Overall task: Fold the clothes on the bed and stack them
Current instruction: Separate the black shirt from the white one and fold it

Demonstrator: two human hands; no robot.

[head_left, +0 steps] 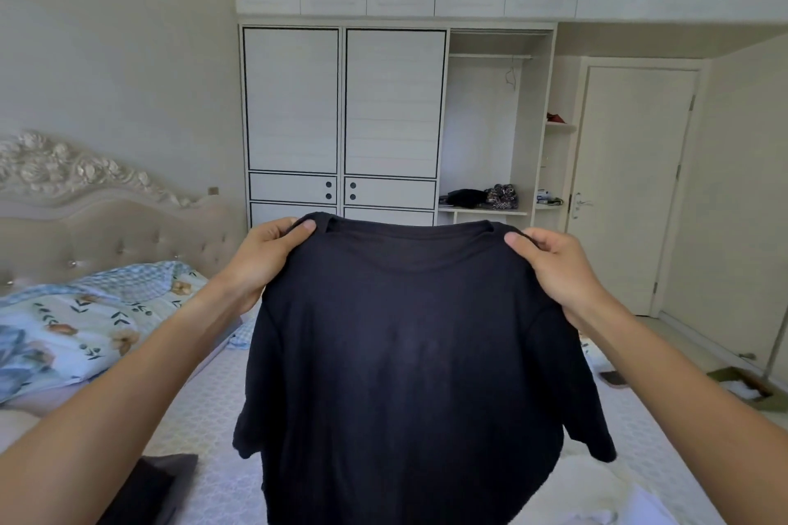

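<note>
Black t-shirt (409, 354) is hanging upright in the air over the bed (204, 418), collar up, hem down, long axis vertical, sleeves drooping at both sides. Left hand (264, 256) is pinching the left shoulder, right hand (554, 264) is pinching the right shoulder. Dark folded garment (149, 490) is lying lower left on the mattress, white clothes (605, 499) lower right, floral quilt (85, 320) bunched by the headboard.

t-shirt (405, 354) hem cut off at btm
</note>
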